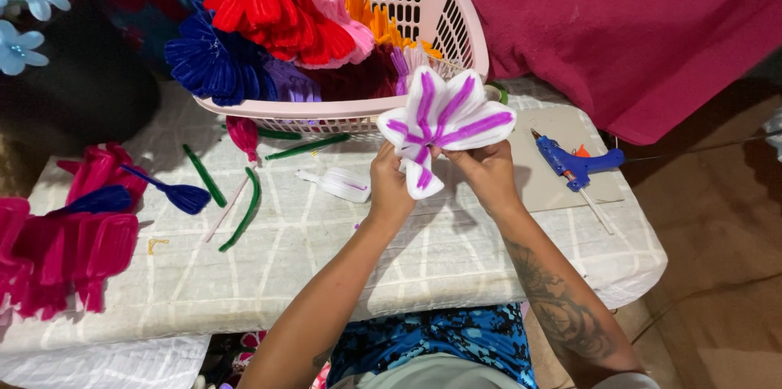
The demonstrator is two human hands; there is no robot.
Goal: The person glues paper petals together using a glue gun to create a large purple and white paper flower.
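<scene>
- left hand (389, 185) raised over the middle of the table (326, 259), fingers pinched on the base of a white and purple flower (444, 120).
- right hand (489, 173) just beside it, gripping the same flower from the right; both hands touch it at the underside.
- flower held above the table, petals fanned open, facing up toward the camera, in front of the basket's near rim.
- pink basket (444, 10) at the far side of the table, packed with red, blue, pink, orange and purple petal pieces.
- single white petal (340, 184) with a purple line lies flat on the table, just left of the left hand.
- green stems (244, 210) scattered on the table left of centre; a loose blue petal (183, 193) near them.
- pile of magenta petals (73, 250) at the left edge.
- blue glue gun (578, 165) rests on a grey board (554, 185), right of the hands.
- dark pink cloth (635, 30) at the far right.
</scene>
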